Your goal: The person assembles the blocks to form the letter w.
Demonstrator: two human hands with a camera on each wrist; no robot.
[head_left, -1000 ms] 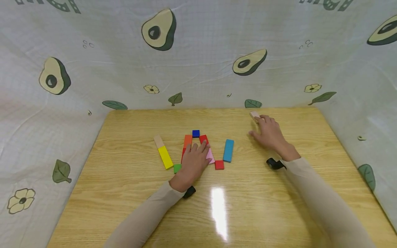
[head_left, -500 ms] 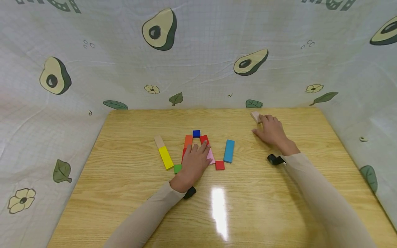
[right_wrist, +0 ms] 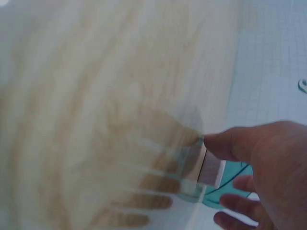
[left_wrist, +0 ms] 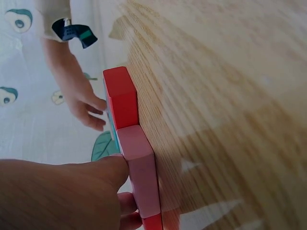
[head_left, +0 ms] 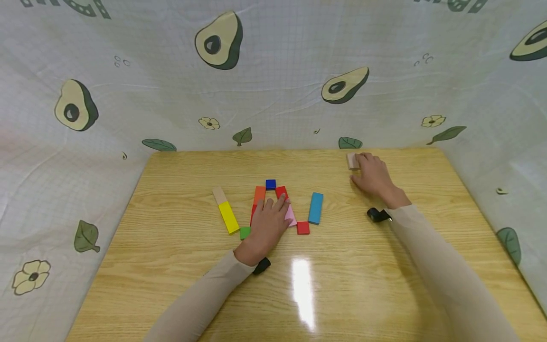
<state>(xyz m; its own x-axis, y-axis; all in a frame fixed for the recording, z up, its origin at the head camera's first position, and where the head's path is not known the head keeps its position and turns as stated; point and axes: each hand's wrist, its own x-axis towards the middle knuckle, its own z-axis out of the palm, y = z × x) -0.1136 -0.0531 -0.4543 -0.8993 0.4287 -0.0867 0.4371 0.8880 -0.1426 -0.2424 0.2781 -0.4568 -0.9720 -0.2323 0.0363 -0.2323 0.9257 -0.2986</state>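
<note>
My left hand (head_left: 269,225) rests over the middle blocks, its fingers spread. Its thumb lies against the side of a pink block (left_wrist: 141,167), with a red square block (left_wrist: 120,93) touching that block's end. Under the fingers a longer red block (head_left: 280,191) and an orange block (head_left: 259,194) show in part; the palm hides the rest. At the back right, my right hand (head_left: 373,175) has its fingertips at the right side of a pale wooden block (head_left: 352,161), thumb held apart in the head view.
A blue block (head_left: 315,208) lies right of the middle group, a dark blue one (head_left: 270,184) behind it. To the left are a yellow block (head_left: 228,217), a beige block (head_left: 219,195) and a green square (head_left: 245,232). A patterned cloth (head_left: 282,95) borders the table's back.
The pale block has turned from slanted to nearly straight, with the right hand shifting slightly right and back along with it. My left hand stays where it was.
</note>
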